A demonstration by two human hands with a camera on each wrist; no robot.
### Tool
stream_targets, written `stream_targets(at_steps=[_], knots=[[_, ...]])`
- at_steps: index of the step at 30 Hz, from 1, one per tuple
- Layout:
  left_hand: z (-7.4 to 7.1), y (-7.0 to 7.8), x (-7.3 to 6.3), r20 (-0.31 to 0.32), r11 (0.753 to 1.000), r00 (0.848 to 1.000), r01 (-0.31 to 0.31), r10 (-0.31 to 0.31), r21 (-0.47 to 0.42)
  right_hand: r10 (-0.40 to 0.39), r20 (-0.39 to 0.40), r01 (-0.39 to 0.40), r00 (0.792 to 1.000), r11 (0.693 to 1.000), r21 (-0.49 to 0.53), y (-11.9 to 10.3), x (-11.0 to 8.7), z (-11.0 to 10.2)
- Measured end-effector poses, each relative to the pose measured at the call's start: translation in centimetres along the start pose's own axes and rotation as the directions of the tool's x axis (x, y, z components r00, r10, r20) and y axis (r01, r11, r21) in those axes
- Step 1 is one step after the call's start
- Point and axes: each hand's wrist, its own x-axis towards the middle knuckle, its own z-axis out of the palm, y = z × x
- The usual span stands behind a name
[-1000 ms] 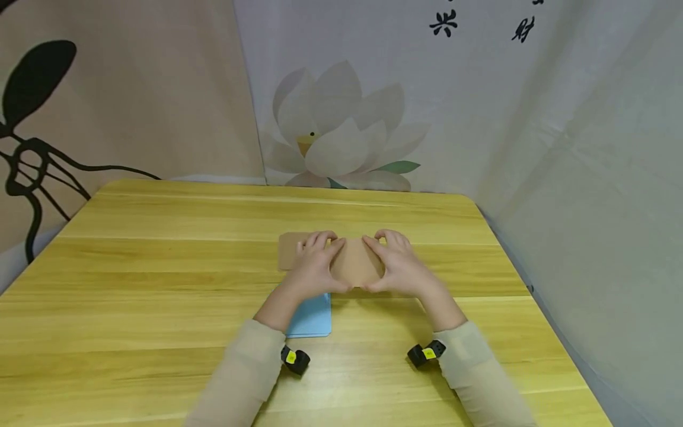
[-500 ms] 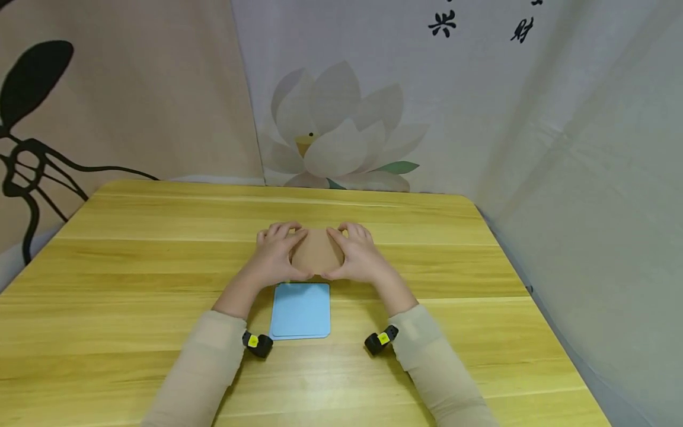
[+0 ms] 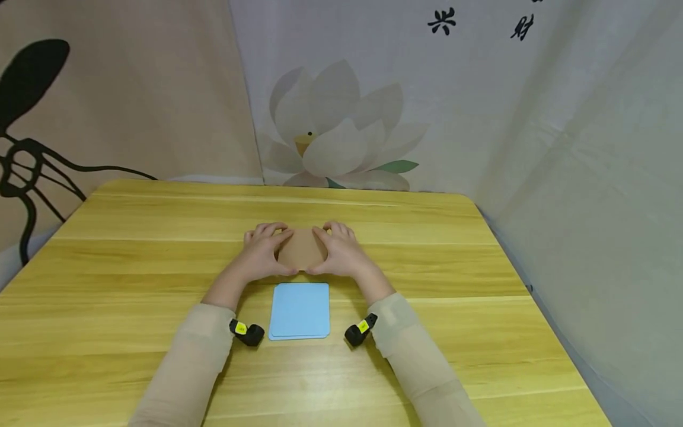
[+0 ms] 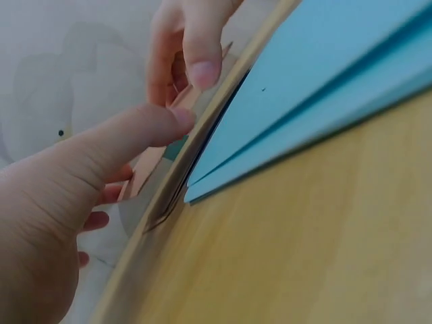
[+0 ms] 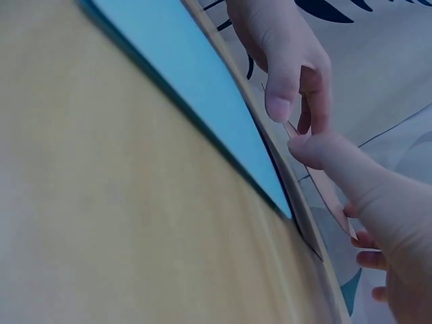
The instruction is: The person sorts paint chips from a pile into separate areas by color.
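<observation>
A thin brown card (image 3: 302, 249) with a plain face is held between both hands behind the blue cards. My left hand (image 3: 259, 257) pinches its left side, thumb at the near edge and fingers at the far one. On the right side my right hand (image 3: 341, 254) grips it the same way. Both wrist views show the held brown card (image 4: 144, 173) raised off the table. Under it, another thin card (image 5: 308, 248) lies flat, mostly hidden by the hands and the held card in the head view. Blue square cards (image 3: 300, 311), slightly offset, lie stacked nearer the person.
The wooden table (image 3: 133, 284) has a light yellow grain and rounded far corners. Behind it hangs a pale cloth (image 3: 341, 118) printed with a lotus flower. A black camera is strapped to each wrist, close to the blue stack's sides.
Both hands have carried the held brown card leftward, over the brown card lying behind the blue stack. That lower card, partly visible earlier, is now covered in the head view.
</observation>
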Motion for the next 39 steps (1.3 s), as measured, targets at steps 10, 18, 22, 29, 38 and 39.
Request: stream_targets(at_steps=[10, 18, 22, 29, 38, 39], knots=[[0.8, -1.1, 0.3, 0.047, 0.998, 0.997, 0.056, -0.055, -0.02, 0.014, 0.091, -0.014, 0.996, 1.0, 0.007, 0.2, 0.9, 0.5], [1.3, -1.5, 0.4, 0.064, 0.996, 0.996, 0.07, -0.066, -0.057, 0.025, 0.127, -0.029, 0.992, 0.999, 0.032, 0.8, 0.9, 0.8], [1.4, -1.6, 0.4, 0.07, 0.995, 0.996, 0.067, -0.062, -0.07, 0.028, 0.141, -0.034, 0.99, 0.999, 0.041, 1.0, 0.8, 0.8], [1.3, -1.6, 0.3, 0.081, 0.992, 0.995, 0.073, -0.065, -0.1, 0.029, 0.145, -0.037, 0.989, 0.998, 0.052, 1.2, 0.5, 0.8], [0.1, -1.2, -0.1, 0.074, 0.996, 0.996, 0.052, -0.047, -0.067, -0.002, 0.093, -0.005, 0.996, 0.997, 0.071, 1.3, -0.8, -0.4], [-0.1, -1.1, -0.2, 0.075, 0.997, 0.996, 0.053, -0.048, -0.058, 0.0, 0.084, -0.005, 0.996, 0.998, 0.069, 1.4, -1.0, -0.7]])
